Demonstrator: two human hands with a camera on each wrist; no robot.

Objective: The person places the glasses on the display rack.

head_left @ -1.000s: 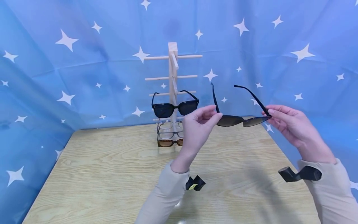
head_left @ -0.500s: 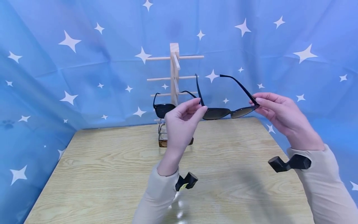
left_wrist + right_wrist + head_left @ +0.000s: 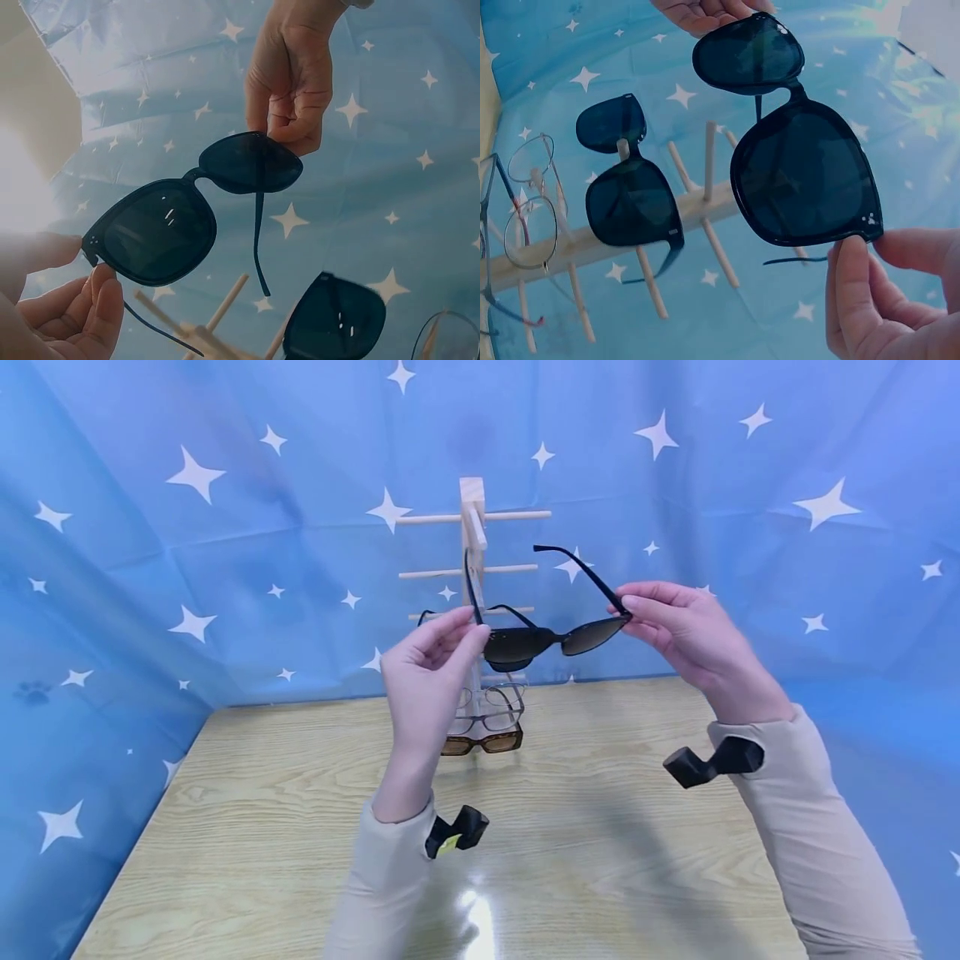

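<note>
Black sunglasses (image 3: 517, 645) with unfolded temples are held up between both hands, the temples pointing toward the wooden display rack (image 3: 472, 493). My left hand (image 3: 423, 685) pinches the left hinge corner between thumb and fingers. At the opposite hinge corner, my right hand (image 3: 693, 639) pinches the frame the same way. The right wrist view shows the held sunglasses (image 3: 806, 176) apart from a second black pair (image 3: 634, 202) that sits on the rack. In the head view the held pair covers much of that second pair. The rack's two upper tiers bear bare pegs.
Below the black pair, the rack holds thin-rimmed clear glasses (image 3: 501, 721) and tortoiseshell sunglasses (image 3: 501, 742). The rack stands at the back of a wood-grain table (image 3: 285, 827). A blue curtain (image 3: 315, 468) with white stars hangs behind and at the sides.
Both hands have carried the sunglasses left and slightly upward, from right of the rack to in front of it. The grip at both corners looks the same.
</note>
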